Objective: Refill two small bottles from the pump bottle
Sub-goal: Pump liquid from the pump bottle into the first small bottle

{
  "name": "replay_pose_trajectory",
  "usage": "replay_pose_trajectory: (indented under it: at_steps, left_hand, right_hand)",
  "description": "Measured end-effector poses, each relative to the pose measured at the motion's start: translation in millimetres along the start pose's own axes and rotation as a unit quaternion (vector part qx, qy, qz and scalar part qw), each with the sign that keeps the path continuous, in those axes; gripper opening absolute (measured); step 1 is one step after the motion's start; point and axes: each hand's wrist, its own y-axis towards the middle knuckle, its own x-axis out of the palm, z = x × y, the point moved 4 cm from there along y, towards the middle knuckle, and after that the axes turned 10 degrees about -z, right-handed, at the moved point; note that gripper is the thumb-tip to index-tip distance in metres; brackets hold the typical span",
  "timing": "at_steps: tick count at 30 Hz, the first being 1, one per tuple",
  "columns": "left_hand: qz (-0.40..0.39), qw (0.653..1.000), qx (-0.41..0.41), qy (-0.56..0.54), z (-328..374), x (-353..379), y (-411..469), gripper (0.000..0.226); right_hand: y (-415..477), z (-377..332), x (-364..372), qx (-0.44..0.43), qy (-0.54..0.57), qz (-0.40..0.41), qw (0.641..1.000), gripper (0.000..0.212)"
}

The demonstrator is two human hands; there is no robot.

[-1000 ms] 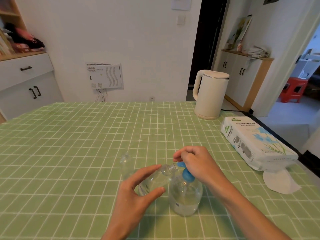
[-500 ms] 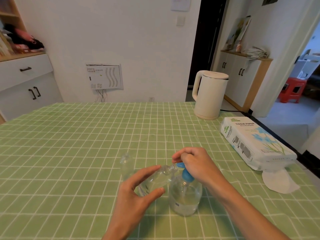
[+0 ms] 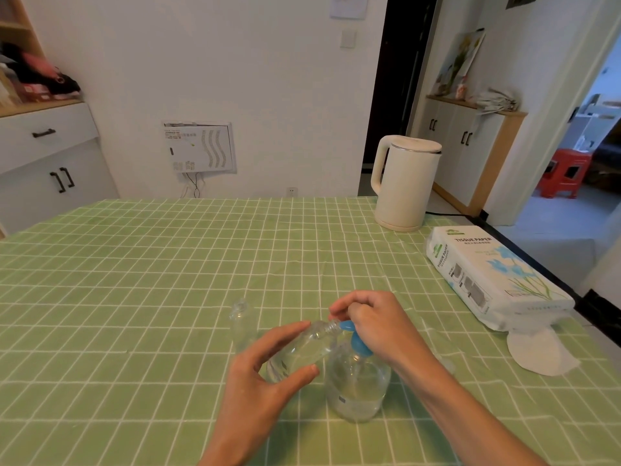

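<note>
A clear pump bottle (image 3: 357,388) with a blue pump head (image 3: 356,341) stands on the green checked tablecloth near the front. My right hand (image 3: 373,324) is curled over the pump head. My left hand (image 3: 265,375) grips a small clear bottle (image 3: 302,348), tilted with its open neck against the blue spout. A second small clear bottle (image 3: 240,319) stands upright just behind my left hand, uncapped.
A cream electric kettle (image 3: 405,183) stands at the table's far right. A tissue paper pack (image 3: 487,274) lies along the right edge with a loose tissue (image 3: 541,351) in front of it. Cabinets line both walls.
My right hand has sunk slightly on the pump head. The tilted small bottle and my left hand stay where they were.
</note>
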Motion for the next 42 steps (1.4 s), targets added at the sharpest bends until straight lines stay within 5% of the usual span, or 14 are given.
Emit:
replay_pose_trajectory:
  at_steps: [42]
  left_hand:
    - [0.001,0.998,-0.009,-0.065,0.1,12.4,3.1,0.054]
  right_hand:
    - [-0.4,-4.9,-3.3,0.002,-0.006,0.002,1.000,0.039]
